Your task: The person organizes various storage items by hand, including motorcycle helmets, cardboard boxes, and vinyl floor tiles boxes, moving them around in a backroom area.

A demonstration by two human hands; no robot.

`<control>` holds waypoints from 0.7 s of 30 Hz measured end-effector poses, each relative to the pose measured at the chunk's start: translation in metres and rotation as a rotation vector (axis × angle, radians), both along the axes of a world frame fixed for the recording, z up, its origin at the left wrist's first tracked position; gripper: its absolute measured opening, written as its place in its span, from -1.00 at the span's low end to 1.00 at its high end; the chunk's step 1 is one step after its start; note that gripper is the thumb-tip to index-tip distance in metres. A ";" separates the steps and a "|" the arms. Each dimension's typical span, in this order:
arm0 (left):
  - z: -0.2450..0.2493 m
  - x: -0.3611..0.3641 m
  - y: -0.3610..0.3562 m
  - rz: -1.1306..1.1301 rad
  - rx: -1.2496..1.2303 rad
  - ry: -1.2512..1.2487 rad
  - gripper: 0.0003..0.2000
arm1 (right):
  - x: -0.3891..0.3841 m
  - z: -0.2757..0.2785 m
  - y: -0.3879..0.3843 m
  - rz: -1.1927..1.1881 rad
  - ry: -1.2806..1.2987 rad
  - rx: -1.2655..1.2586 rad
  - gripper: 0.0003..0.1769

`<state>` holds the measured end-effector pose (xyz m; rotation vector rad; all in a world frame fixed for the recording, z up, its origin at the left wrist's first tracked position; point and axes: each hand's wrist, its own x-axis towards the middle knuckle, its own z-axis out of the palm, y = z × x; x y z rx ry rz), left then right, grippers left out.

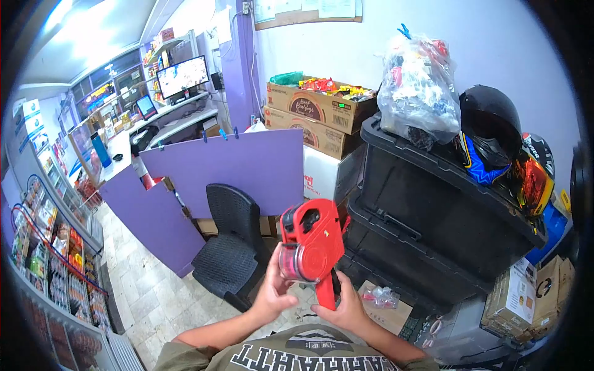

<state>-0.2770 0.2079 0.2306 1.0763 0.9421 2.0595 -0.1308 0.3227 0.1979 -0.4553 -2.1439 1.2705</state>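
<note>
A red price label gun (pixel 322 244) is held up in front of my chest, tilted, with its clear round roll cover facing left. My right hand (pixel 348 310) is wrapped round its handle at the lower end. My left hand (pixel 272 294) supports the label gun at the roll cover; its thumb points to the right and the fingers are partly hidden behind the gun. Just beyond the label gun stands a black woven plastic chair (pixel 229 260).
Stacked black storage bins (pixel 427 216) stand at the right, bearing a clear plastic bag (pixel 417 93) and a black helmet (pixel 492 120). Beside them are cardboard boxes (pixel 318 111). A purple partition (pixel 247 167) runs behind the chair. Shelves of packaged goods (pixel 59 247) line the left.
</note>
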 end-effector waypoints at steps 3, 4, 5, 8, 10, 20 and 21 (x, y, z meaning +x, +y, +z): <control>-0.027 -0.006 0.020 0.001 -0.169 0.179 0.04 | -0.031 0.013 0.009 0.049 0.128 0.077 0.06; -0.032 -0.008 0.026 -0.020 -0.340 0.198 -0.07 | -0.038 0.013 0.012 0.035 0.197 0.200 0.06; -0.023 -0.006 0.033 -0.019 -0.338 0.056 -0.37 | -0.045 0.012 0.016 -0.023 0.159 0.294 0.07; -0.025 -0.019 0.056 0.066 -0.381 0.094 -0.47 | -0.053 0.014 0.049 0.087 0.069 0.420 0.06; -0.017 -0.025 0.074 0.056 -0.380 0.049 -0.58 | -0.063 0.003 0.073 0.162 0.120 0.536 0.08; 0.039 -0.138 0.173 0.468 -0.200 0.166 -0.67 | -0.064 -0.010 0.206 0.255 -0.026 0.583 -0.18; 0.057 -0.155 0.177 0.509 -0.224 0.189 -0.65 | -0.056 -0.020 0.221 0.260 -0.146 0.552 -0.18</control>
